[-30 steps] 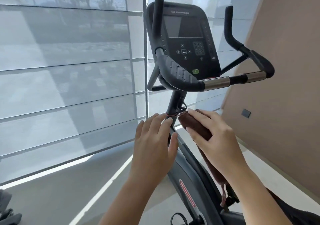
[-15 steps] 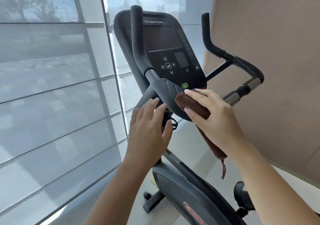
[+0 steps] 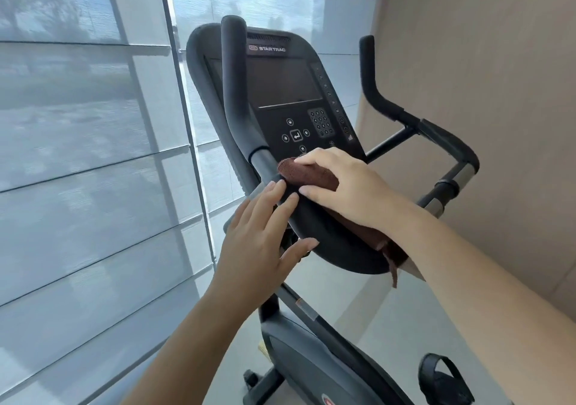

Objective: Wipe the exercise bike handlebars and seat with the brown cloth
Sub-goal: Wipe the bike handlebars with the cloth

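I am judging this an early stage — my right hand [image 3: 352, 192] is gripping the brown cloth [image 3: 311, 177], pressing it on the handlebars [image 3: 330, 242] just below the console [image 3: 290, 92]; my left hand [image 3: 258, 242], fingers straight, is steadying them. The other grips and the unseen seat are waiting.

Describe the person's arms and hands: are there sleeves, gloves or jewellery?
The left hand and right hand are bare: no gloves, no rings. The left forearm and right forearm show no sleeve, watch or bracelet. Nails look short, unpainted.
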### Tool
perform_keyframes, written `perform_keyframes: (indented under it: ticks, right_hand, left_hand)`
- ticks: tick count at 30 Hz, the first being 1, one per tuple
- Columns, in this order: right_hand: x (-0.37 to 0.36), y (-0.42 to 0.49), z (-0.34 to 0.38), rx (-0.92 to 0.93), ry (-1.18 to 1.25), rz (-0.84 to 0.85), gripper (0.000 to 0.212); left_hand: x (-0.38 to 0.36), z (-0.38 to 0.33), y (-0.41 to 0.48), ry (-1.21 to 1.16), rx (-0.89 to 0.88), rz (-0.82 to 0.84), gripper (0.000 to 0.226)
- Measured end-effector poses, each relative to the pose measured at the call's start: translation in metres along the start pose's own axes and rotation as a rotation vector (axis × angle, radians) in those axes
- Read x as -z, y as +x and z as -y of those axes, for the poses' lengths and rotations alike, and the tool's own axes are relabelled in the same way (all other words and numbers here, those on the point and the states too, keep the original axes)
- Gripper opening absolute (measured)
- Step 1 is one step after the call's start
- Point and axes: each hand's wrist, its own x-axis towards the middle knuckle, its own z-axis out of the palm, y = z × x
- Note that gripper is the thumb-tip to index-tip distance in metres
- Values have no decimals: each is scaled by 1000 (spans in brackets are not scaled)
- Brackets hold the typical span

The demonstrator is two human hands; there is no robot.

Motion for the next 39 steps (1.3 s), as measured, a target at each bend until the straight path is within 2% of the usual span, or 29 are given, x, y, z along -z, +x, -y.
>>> perform_keyframes:
  ticks: [9, 12, 16, 20, 24, 29, 31, 34, 39]
  right_hand:
    - [26, -60, -39, 111, 28, 37, 34]
    - [37, -47, -43, 111, 86, 63, 32]
    - [21, 4, -31, 140, 156, -68, 36]
    - [7, 16, -29, 145, 235, 157, 43]
    - [26, -18, -50, 179, 205, 213, 52]
    - [49, -41, -67, 239, 119, 292, 47]
    - [51, -24, -63, 247, 181, 225, 45]
    - [31, 13, -45, 232, 295, 24, 45]
    - [4, 25, -39, 239, 393, 183, 43]
  left_hand:
    - [-3, 4, 0, 5, -16, -23, 65]
    - [-3, 3, 0, 7, -9, -11, 65]
    - [-5, 4, 0, 33, -26, -30, 69]
    - [-11, 7, -4, 17, -50, -64, 71]
    - [-15, 6, -4, -39, -29, -85, 69]
    - [-16, 3, -3, -37, -4, -104, 70]
    - [-15, 2, -4, -31, 9, -90, 71]
    - [-13, 0, -4, -8, 37, -60, 74]
    - [-17, -2, -7, -14, 55, -38, 78]
